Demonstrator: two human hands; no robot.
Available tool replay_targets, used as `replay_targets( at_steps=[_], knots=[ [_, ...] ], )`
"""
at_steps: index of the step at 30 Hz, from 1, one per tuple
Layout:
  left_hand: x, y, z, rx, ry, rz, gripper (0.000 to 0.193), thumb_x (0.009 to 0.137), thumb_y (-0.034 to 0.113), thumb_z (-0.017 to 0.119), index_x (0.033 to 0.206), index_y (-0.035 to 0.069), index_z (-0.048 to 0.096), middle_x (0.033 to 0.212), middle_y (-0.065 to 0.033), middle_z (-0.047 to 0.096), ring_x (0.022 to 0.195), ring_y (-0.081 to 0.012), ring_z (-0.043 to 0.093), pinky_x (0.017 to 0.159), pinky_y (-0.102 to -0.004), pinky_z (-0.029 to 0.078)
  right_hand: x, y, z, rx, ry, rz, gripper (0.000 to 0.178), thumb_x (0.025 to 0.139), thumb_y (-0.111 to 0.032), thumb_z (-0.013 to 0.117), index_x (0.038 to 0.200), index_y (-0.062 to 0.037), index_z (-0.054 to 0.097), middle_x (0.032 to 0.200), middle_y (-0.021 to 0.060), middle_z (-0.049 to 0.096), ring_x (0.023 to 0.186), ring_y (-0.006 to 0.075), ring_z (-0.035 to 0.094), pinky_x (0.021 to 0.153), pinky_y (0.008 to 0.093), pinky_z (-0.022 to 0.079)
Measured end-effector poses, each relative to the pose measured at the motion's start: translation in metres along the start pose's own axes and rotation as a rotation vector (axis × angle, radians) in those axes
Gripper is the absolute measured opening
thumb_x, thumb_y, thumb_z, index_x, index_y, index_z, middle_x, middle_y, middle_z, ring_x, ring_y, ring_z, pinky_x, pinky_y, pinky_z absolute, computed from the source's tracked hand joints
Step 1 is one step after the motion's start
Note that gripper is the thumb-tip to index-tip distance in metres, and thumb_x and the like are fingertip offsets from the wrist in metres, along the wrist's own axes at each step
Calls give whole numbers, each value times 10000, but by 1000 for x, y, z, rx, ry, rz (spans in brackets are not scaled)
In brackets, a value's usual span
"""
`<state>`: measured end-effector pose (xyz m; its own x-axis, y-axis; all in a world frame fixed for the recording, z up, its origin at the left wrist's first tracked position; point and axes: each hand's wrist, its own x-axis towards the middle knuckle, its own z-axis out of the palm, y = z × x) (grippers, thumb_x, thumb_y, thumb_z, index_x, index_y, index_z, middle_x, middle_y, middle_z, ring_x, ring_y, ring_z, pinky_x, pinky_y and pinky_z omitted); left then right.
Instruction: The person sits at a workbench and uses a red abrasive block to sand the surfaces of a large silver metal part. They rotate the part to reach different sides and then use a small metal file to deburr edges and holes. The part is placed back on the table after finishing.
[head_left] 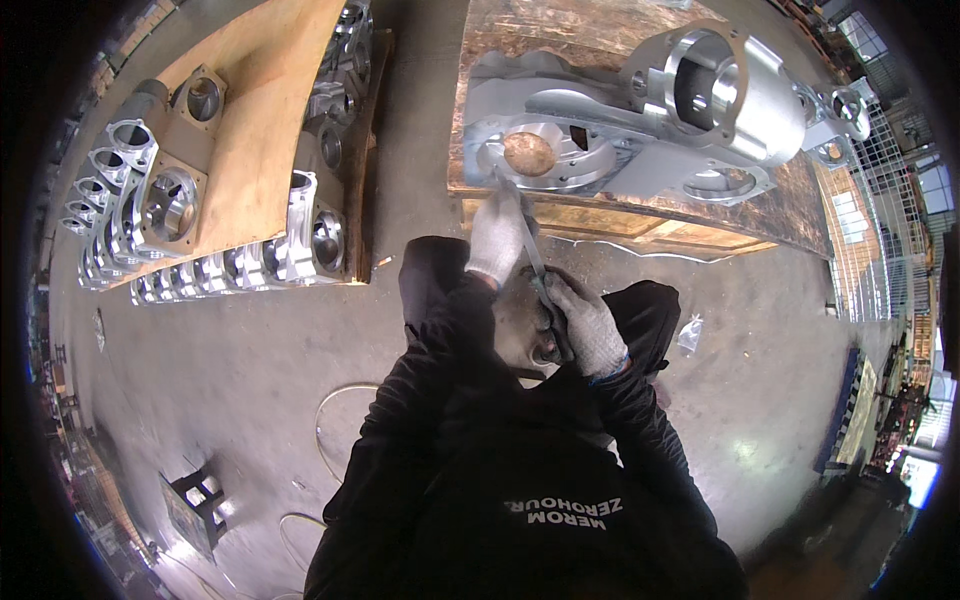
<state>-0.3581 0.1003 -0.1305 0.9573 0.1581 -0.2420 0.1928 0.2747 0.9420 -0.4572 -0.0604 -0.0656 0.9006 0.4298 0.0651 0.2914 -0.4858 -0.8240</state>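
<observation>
A long, flat grey strip that looks like a file (534,256) runs slantwise between my two gloved hands. My right hand (590,325) is closed around its dark lower end, close to my lap. My left hand (497,230) is closed by its upper end, right at the near edge of a large machined metal casting (640,150). That casting lies on a wooden bench top (790,205), with a round flanged opening beside my left fingers and a big open cylinder farther right. The fingertips of my left hand are partly hidden, so the exact grip is unclear.
To the left, more metal castings (180,205) stand on and under a plywood sheet (255,130). A thin hose (322,420) curls over the floor near a small dark stand (195,505). A clear plastic bag (690,335) lies at right, below wire mesh (875,220).
</observation>
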Motion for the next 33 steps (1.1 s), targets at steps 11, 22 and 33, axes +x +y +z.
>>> replay_targets(
  at_steps=[11, 22, 33],
  knots=[
    [8, -1, -4, 310, 87, 113, 636, 1083, 482, 392, 878, -41, 691, 754, -247, 682, 781, -416, 693, 751, -477, 511, 17, -15, -12, 762, -31, 723, 389, 1016, -302, 631, 1336, -83, 600, 938, 37, 644, 760, 134, 609, 601, 258, 486],
    [26, -38, 24, 238, -58, 68, 594, 1092, 481, 448, 989, -63, 660, 832, -192, 693, 839, -334, 675, 780, -442, 498, -10, -3, 5, 638, 97, 484, 520, 1026, -194, 586, 1511, -57, 459, 1020, 87, 641, 820, 183, 653, 703, 301, 560],
    [-3, -20, 63, -119, -157, -162, 551, 1077, 521, 486, 886, 23, 627, 711, -59, 632, 558, -184, 596, 541, -331, 496, -31, -44, -26, 736, 189, 530, 636, 1003, -126, 556, 1596, -35, 344, 1181, 111, 637, 921, 155, 629, 836, 274, 524]
  ],
)
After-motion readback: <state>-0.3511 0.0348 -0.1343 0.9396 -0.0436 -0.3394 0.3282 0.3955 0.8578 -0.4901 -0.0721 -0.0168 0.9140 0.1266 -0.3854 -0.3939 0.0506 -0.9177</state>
